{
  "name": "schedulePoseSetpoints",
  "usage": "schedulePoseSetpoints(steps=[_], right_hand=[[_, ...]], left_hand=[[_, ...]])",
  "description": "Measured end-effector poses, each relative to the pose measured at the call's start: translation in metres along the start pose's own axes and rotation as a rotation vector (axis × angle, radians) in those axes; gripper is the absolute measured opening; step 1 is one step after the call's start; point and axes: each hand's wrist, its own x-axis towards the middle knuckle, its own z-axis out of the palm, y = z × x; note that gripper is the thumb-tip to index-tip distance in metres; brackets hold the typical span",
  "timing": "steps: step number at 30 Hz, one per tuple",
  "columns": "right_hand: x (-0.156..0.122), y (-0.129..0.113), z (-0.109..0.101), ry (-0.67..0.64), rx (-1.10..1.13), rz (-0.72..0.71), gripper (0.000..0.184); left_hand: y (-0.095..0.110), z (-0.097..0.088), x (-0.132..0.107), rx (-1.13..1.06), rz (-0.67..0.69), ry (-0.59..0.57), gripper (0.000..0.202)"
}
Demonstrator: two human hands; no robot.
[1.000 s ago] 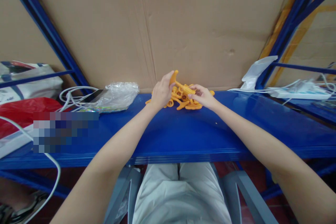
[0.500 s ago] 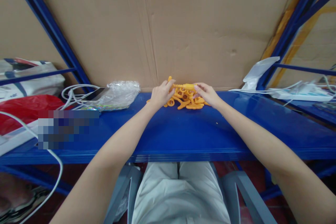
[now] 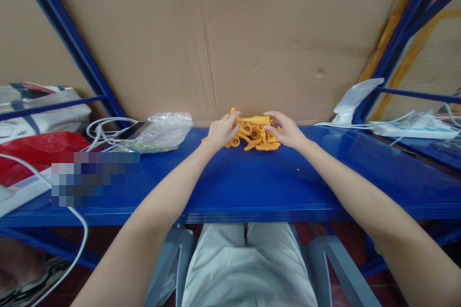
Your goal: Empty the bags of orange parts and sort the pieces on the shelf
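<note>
My left hand (image 3: 221,132) is closed round the handle end of a yellow T-handled plastic piece (image 3: 254,120). Its ribbed shaft points right, roughly level, above a pile of similar yellow plastic parts (image 3: 253,144). Part of the handle sticks up past my left fingers. At the shaft's wide right end, my right hand (image 3: 283,129) has thumb and forefinger apart, just beside that end; its other fingers are partly hidden. Several parts in the pile show round, dark-looking openings. The piece's exact kind is too small to make out.
The pile lies at the back of a blue table (image 3: 245,182), against a cardboard panel (image 3: 252,43). Clear plastic bags (image 3: 169,129), a white cable (image 3: 81,230) and a red bag (image 3: 43,148) are on the left. White packaging (image 3: 355,100) stands at right.
The thumb and fingers of my right hand have spread apart at the shaft's right end, where they were pinched before. My left hand stays about where it was with the yellow piece.
</note>
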Motion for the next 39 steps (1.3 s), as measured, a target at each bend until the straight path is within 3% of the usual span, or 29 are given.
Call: schedulePoseSetpoints(steps=[6,11,19,28,34,39], right_hand=[[0.000,-0.003,-0.004,-0.007,-0.129,-0.063,0.040],[0.001,0.000,-0.002,-0.081,-0.112,0.007,0.044],[0.003,0.003,0.009,-0.280,-0.166,0.159,0.032],[0.001,-0.021,-0.004,-0.210,-0.534,-0.044,0.032],[-0.002,-0.017,0.002,-0.233,-0.542,-0.021,0.040],[-0.002,-0.012,0.004,-0.283,-0.511,-0.015,0.036]], left_hand=[[0.000,-0.001,0.001,-0.008,0.000,-0.002,0.045],[0.006,-0.007,-0.001,0.051,0.016,-0.067,0.045],[0.015,-0.003,-0.005,0.066,0.124,-0.112,0.043],[-0.002,0.021,0.004,-0.185,0.209,0.059,0.034],[0.002,0.014,-0.001,-0.075,0.135,0.005,0.038],[0.007,0.006,-0.005,0.026,0.101,-0.083,0.041]])
